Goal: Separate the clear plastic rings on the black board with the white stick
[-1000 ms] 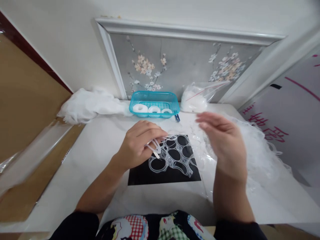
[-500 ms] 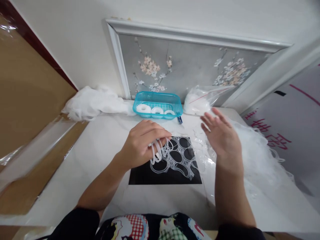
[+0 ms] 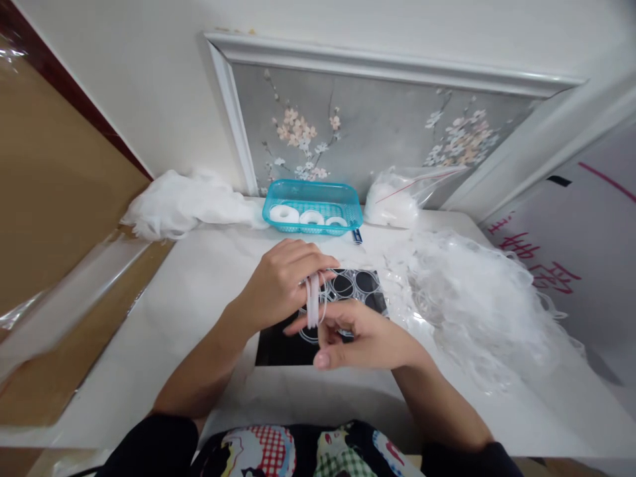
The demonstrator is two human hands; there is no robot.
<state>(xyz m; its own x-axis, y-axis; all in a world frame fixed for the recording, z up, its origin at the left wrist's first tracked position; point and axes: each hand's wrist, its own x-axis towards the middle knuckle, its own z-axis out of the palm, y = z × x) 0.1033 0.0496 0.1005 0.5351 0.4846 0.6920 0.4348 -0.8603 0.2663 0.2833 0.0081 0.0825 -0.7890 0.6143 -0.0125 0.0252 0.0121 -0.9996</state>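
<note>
Several thin white rings [image 3: 313, 301] hang in a bunch from the fingers of my left hand [image 3: 285, 281], which is closed on them. My right hand [image 3: 370, 334] is just below and to the right. Its index finger reaches into the bottom of the rings, its thumb stands apart, and its other fingers are partly curled. Beneath both hands lies a black sheet [image 3: 278, 354] with clear ring shapes [image 3: 365, 281] on it, partly covered by my hands.
A blue basket [image 3: 312, 189] holding white rolls stands at the back, beside a clear zip bag [image 3: 395, 199] of white material. White ring-like pieces are heaped in a pile [image 3: 472, 291] on the right. A white bundle [image 3: 186, 202] and cardboard [image 3: 64, 344] are at left.
My right hand has come in from the right, palm raised before, to the rings under my left hand. The rings now hang together in a tighter bunch. My left hand has stayed put.
</note>
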